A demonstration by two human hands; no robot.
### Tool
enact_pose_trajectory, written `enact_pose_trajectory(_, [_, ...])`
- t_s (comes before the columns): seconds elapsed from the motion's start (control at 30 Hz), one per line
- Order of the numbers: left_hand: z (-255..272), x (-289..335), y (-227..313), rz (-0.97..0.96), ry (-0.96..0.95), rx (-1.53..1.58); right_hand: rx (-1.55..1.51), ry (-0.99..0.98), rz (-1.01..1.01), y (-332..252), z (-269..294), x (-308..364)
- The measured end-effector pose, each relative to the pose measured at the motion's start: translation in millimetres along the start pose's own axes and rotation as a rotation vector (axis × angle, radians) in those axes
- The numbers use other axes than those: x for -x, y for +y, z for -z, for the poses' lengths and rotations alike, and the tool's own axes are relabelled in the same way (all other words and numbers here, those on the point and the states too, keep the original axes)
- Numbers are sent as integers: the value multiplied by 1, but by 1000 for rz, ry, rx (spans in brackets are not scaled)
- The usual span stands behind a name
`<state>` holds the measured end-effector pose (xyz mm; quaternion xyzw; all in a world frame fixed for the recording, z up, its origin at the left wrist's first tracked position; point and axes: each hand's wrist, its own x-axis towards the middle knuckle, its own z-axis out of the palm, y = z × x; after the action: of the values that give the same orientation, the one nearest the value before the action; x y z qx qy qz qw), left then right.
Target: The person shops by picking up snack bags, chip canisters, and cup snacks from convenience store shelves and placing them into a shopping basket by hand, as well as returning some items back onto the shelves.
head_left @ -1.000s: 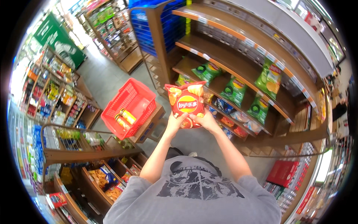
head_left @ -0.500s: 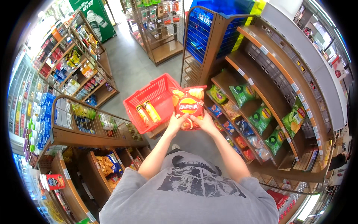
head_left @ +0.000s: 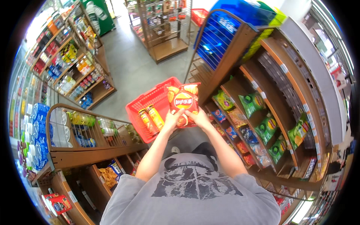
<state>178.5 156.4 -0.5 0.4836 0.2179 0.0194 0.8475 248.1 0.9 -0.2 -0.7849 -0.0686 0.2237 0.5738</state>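
Grey shop floor is flanked by a left shelf and a right shelf, the latter stocked with green bags; farther off, a display stand is seen. A red basket, containing two yellow tubes, is partly hidden by the red snack bag and the left hand. The snack bag is held in front of the body, gripped low by the left hand and the right hand, thumbs on its front. Its printed face is turned toward the viewer; its long axis is directed away from the body, top edge farthest.
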Motion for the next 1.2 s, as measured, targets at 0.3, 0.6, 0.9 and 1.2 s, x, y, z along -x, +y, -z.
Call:
enact_pose_trajectory(0.3, [49, -22, -15, -19, 214, -34, 131, -282, -109, 8, -41, -61])
enact_pose_trajectory(0.6, [75, -60, -39, -10, 453, -17, 315, -519, -92, 44, -63, -150])
enact_pose_trajectory(0.9, [93, -99, -95, 176, 744, -124, 618, -494, -71, 81, -79, -191])
enact_pose_trajectory(1.2, [121, -122, -129, 282, 801, -192, 658, -585, -107, 148, -103, -215])
